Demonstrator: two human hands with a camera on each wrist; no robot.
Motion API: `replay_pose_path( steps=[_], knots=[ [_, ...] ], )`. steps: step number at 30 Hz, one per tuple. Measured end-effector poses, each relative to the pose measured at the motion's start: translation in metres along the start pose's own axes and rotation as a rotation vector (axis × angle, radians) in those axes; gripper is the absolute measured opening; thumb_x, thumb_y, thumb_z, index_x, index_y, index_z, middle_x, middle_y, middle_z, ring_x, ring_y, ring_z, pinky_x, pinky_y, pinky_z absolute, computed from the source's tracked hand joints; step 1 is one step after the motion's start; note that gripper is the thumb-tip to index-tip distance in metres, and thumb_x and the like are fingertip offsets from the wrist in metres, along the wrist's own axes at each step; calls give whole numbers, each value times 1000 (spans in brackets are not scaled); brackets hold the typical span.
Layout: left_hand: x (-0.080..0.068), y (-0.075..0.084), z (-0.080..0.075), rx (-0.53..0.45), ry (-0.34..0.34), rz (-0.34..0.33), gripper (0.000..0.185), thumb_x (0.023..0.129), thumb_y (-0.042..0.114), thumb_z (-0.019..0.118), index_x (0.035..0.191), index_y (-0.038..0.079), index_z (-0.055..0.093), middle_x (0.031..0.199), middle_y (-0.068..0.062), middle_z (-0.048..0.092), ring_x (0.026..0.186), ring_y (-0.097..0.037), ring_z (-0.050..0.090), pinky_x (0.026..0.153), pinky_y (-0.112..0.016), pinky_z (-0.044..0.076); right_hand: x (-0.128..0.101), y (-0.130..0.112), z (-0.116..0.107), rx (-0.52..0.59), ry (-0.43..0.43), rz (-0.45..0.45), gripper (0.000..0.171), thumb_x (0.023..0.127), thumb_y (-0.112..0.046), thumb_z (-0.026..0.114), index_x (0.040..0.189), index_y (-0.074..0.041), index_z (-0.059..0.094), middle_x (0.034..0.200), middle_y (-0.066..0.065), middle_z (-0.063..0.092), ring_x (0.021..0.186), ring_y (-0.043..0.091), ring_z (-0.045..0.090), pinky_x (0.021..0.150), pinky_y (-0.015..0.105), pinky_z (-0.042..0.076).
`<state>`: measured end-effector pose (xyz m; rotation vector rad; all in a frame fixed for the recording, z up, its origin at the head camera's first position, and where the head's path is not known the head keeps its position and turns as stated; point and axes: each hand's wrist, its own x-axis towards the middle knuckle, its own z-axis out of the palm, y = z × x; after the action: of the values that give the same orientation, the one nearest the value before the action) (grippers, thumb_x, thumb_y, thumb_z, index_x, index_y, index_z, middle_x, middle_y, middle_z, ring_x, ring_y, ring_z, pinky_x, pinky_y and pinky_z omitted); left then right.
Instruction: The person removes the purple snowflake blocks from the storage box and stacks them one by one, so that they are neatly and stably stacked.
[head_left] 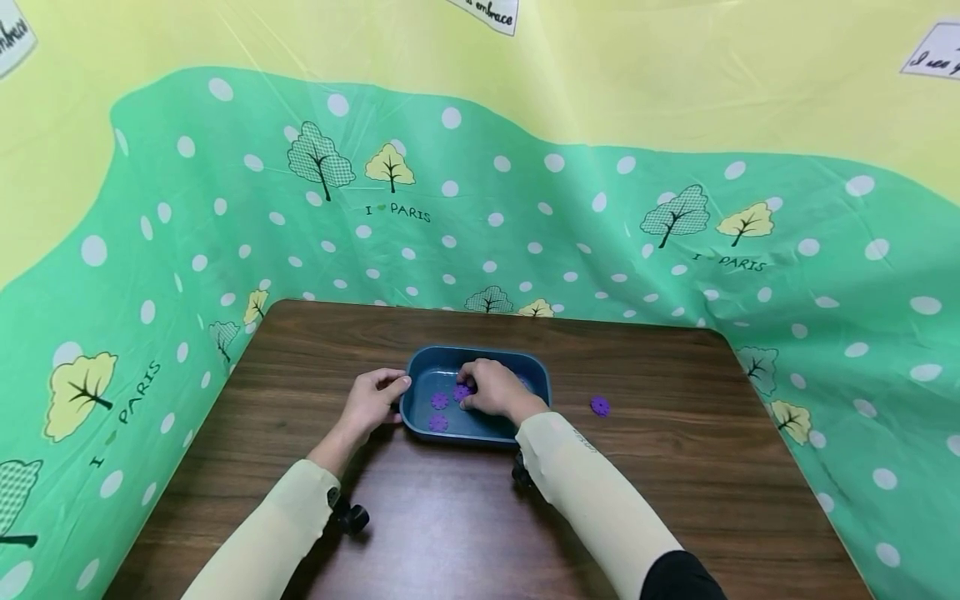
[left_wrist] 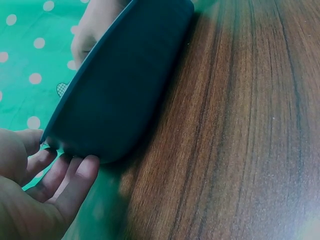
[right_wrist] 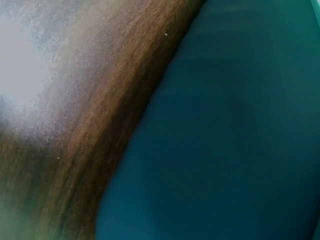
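The dark wood-grain surface (head_left: 465, 517) fills the lower centre of the head view, walled on three sides by a green polka-dot cloth (head_left: 187, 250) printed with trees, which screens off the background. At mid-frame sits a blue rectangular tray (head_left: 480, 430), set square to the person and within easy reach of both arms, judged to serve as the holding container for the small pieces. The left hand (head_left: 372, 400) rests against the tray's left end with fingers loosely extended; the left wrist view shows the fingertips (left_wrist: 80, 172) touching the tray's (left_wrist: 125, 85) outer wall and rim, apparently steadying it, not gripping it. The right hand (head_left: 493, 387) reaches down into the tray, fingers curled over a purple flower-shaped disc (head_left: 462, 391) at the tray's centre; it appears to pinch that disc, though the contact is partly hidden. The right wrist view shows only the tray wall (right_wrist: 235, 140) and wood. Two more purple discs (head_left: 438, 402) lie flat on the tray floor to the lower left. One stray purple disc (head_left: 599, 406) lies on the surface, right of the tray and apart from it.
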<state>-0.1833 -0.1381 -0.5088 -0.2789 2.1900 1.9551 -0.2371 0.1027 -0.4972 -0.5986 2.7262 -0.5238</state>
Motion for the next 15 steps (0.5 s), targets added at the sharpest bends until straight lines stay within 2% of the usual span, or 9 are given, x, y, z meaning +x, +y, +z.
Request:
replay_pose_path(
  steps=[8, 15],
  knots=[
    [1, -1, -1, 10, 2, -6, 36, 103, 23, 65, 132, 2, 66, 118, -19, 64, 90, -22, 65, 62, -33, 63, 0, 2, 0, 10, 5, -22, 34, 89, -30, 83, 119, -16, 74, 108, 0, 65, 95, 17, 58, 91, 37, 56],
    [1, 0, -1, 7, 5, -2, 37, 102, 24, 66, 131, 2, 66, 116, -19, 64, 92, -23, 65, 62, -34, 63, -2, 8, -4, 164, 16, -36, 32, 90, -26, 82, 118, -13, 74, 105, 1, 68, 92, 16, 60, 86, 34, 56]
  ],
)
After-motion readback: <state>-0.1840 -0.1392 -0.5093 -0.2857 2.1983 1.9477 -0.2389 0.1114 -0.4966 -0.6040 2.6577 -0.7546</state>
